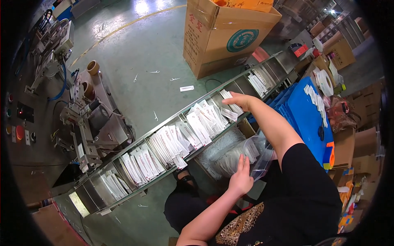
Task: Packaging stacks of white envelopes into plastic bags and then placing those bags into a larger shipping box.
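Observation:
White paper-wrapped packets (164, 141) stand in rows in the sections of a long, narrow metal conveyor (95, 199), which runs diagonally in front of me. Over its far right part, my right hand (239, 101) is closed on a bundle of these packets (232, 104); some of its fingers are hidden. Nearer my lap is a clear plastic bag (262, 158) with many packets inside. My left hand (241, 180) holds the bag's near side, its visible fingers straight against the plastic and its thumb not clearly seen.
A machine with buttons (19, 132) stands at the conveyor's left. Beyond the conveyor is a tall cardboard box (201, 45). A blue plastic surface (303, 123) with packets, a tape roll (326, 84) and scissors lies at my right. Floss picks (175, 79) are scattered on the floor.

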The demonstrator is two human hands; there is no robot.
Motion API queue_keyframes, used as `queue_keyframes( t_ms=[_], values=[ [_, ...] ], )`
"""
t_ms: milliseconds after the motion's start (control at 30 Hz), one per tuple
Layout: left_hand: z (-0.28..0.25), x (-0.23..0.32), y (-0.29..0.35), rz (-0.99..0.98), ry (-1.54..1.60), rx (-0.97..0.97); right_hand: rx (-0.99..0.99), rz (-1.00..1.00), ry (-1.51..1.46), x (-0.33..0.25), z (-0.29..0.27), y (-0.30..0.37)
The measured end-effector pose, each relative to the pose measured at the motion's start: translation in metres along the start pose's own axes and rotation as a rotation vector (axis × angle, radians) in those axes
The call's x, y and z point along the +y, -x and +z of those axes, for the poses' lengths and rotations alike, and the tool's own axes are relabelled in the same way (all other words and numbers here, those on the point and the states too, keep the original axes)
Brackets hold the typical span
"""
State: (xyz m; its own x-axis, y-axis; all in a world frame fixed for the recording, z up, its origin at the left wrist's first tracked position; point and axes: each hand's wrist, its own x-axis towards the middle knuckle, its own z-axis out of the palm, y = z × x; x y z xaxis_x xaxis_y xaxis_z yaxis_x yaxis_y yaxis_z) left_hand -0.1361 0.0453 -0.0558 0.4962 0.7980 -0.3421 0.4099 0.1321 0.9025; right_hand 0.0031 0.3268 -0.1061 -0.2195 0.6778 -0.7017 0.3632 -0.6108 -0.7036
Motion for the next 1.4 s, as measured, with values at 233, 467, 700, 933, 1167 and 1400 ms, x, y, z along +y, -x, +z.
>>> queue_keyframes(
  t_ms=[233, 467, 700, 933, 1167, 1400],
  values=[
    [-0.001, 0.001, 0.000, -0.023, 0.012, 0.002, 0.135, -0.287, 0.064, -0.018, 0.008, 0.039],
    [0.000, -0.008, -0.005, -0.038, 0.060, 0.270, 0.084, -0.443, -0.106, 0.002, 0.007, 0.157],
    [0.011, -0.004, -0.004, 0.036, 0.088, 0.314, 0.353, -0.029, 0.601, 0.174, 0.039, 0.159],
    [0.022, 0.010, 0.016, 0.019, 0.051, 0.118, 0.383, 0.135, 0.760, 0.196, 0.019, 0.125],
    [0.022, -0.009, 0.004, 0.058, 0.012, 0.225, 0.529, 0.369, 0.838, 0.168, 0.098, 0.141],
    [0.009, -0.001, 0.008, 0.018, 0.046, 0.202, 0.200, -0.209, 0.787, 0.020, 0.045, 0.170]
  ],
)
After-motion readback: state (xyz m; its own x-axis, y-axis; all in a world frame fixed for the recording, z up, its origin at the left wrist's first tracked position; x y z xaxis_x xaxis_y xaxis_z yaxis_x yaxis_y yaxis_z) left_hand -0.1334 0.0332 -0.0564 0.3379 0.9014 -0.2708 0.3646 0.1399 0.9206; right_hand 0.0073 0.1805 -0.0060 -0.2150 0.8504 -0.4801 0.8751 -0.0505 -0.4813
